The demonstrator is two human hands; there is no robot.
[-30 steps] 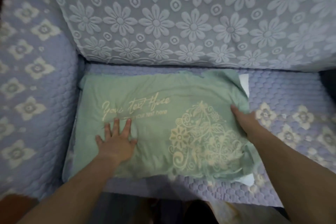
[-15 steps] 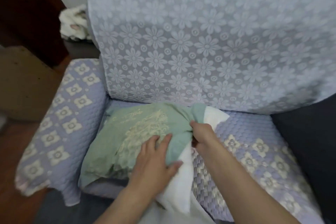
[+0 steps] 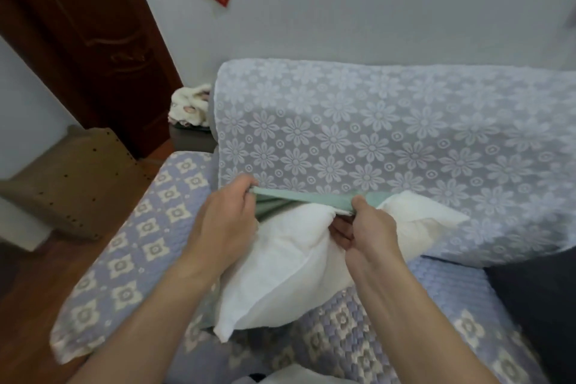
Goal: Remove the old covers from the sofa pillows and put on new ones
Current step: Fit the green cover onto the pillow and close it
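Pillow (image 3: 280, 265) long axis diagonal, near-left to far-right; both hands, left hand (image 3: 224, 224) and right hand (image 3: 367, 231), pinching green cover (image 3: 299, 196) edge.

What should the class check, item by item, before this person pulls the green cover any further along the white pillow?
1. Left hand grips the green cover edge: ok.
2. Right hand pinches the cover edge: ok.
3. Edge stretched straight between both hands: ok.
4. White pillow rests on the sofa seat: ok.
5. Pillow fully inside or fully out of the cover: not ok, most of it shows.
6. Far corners of the cover untwisted: cannot tell, hidden behind the pillow.
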